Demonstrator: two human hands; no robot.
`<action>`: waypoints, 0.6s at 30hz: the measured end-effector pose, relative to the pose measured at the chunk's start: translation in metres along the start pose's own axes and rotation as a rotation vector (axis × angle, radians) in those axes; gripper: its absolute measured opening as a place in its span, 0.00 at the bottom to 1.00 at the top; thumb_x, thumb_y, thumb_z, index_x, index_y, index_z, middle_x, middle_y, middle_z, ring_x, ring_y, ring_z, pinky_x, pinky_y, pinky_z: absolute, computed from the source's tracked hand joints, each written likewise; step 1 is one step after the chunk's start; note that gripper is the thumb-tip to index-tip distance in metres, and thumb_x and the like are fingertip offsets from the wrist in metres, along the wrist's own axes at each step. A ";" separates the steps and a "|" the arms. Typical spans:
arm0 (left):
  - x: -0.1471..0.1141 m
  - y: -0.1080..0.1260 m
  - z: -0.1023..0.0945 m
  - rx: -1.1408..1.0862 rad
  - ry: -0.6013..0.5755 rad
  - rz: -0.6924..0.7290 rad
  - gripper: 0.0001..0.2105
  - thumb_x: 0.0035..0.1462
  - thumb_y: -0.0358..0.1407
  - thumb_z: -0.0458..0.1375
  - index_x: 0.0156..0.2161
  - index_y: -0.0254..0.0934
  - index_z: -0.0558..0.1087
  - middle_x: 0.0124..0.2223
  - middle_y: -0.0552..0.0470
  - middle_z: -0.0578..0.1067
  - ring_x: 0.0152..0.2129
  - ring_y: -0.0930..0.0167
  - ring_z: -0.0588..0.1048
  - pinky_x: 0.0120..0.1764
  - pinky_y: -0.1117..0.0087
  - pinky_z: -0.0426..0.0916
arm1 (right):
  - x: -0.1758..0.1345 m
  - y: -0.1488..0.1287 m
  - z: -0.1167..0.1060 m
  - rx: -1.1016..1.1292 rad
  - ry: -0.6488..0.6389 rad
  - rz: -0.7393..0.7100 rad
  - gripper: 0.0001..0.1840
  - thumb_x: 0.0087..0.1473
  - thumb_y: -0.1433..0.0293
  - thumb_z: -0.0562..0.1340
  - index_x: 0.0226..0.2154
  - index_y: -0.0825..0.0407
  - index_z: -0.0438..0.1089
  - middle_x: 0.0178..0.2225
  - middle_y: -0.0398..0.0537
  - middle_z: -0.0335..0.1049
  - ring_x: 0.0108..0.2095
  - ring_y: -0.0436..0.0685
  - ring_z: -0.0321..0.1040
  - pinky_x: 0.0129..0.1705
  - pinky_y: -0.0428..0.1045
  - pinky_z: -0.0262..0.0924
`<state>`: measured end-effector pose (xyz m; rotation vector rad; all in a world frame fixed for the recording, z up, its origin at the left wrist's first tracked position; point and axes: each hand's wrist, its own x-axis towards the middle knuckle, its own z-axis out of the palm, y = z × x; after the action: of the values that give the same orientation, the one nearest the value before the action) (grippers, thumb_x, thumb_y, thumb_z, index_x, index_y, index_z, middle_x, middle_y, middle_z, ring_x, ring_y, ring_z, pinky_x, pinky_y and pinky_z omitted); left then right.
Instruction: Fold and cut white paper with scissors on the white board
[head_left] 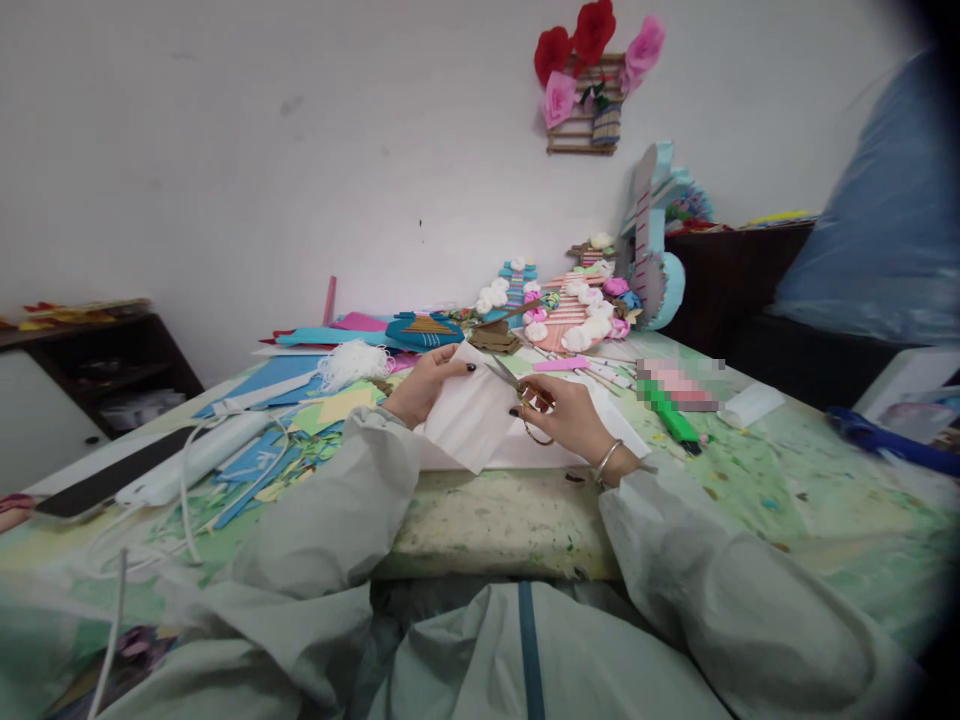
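Observation:
My left hand [429,383] pinches the upper edge of a thin white sheet of paper [474,420], which hangs tilted above the table. In my right hand [571,410] is a pair of scissors [535,398], fingers closed round its gold-coloured handles. The scissors' blades point up and left, at the right edge of the thin paper near my left thumb. Whether the blades touch the paper I cannot tell. Beneath both hands lies a larger white sheet [600,440] on the table.
Left on the stained table [480,520] are a power strip [202,455], a black phone [112,478], white cord and paper scraps [315,440]. Behind the hands stand flower-decorated crafts [577,310] and a bundle of white string [355,367]. To the right lies a green tool [675,420].

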<state>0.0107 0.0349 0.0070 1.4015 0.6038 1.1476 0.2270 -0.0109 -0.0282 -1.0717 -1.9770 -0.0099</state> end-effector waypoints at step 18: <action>-0.001 -0.004 0.005 -0.050 -0.016 -0.023 0.14 0.37 0.30 0.65 0.34 0.33 0.71 0.29 0.55 0.75 0.24 0.74 0.72 0.32 0.72 0.66 | -0.001 0.003 0.002 -0.046 0.050 -0.004 0.15 0.49 0.65 0.63 0.41 0.50 0.69 0.27 0.45 0.70 0.27 0.53 0.63 0.32 0.48 0.53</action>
<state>0.0158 0.0328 0.0033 1.3567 0.5747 1.1245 0.2280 -0.0095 -0.0313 -1.0866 -1.9423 -0.0838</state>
